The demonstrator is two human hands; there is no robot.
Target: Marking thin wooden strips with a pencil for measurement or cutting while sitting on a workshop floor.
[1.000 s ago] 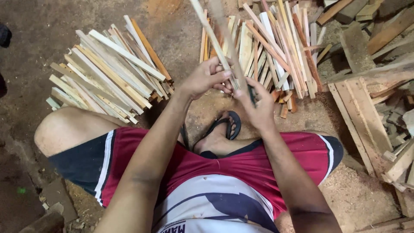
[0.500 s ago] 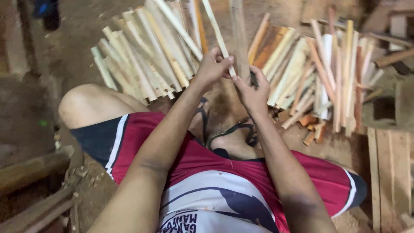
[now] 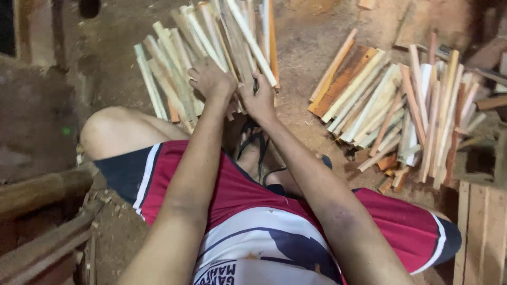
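I sit on the dirt floor in red shorts, with a black sandal (image 3: 252,143) on my foot. Both my hands reach forward onto the left pile of split wooden sticks (image 3: 174,79). My left hand (image 3: 211,79) lies on the pile's near end, fingers curled over a stick. Right beside it, my right hand (image 3: 260,99) grips the lower end of a long pale stick (image 3: 252,45) that slants up across the pile. Something small and dark shows between its fingers; I cannot tell what it is.
A second, wider pile of sticks (image 3: 401,111) lies on the ground to the right, with short offcuts (image 3: 388,174) at its near edge. Flat boards (image 3: 483,232) sit at the lower right. Dark timber (image 3: 42,232) lies at the lower left. Sawdust covers the floor.
My hands held a long thin stick upright in front of me; they have now lowered onto the left pile. My view has swung left, so the right pile has shifted to the frame's right.
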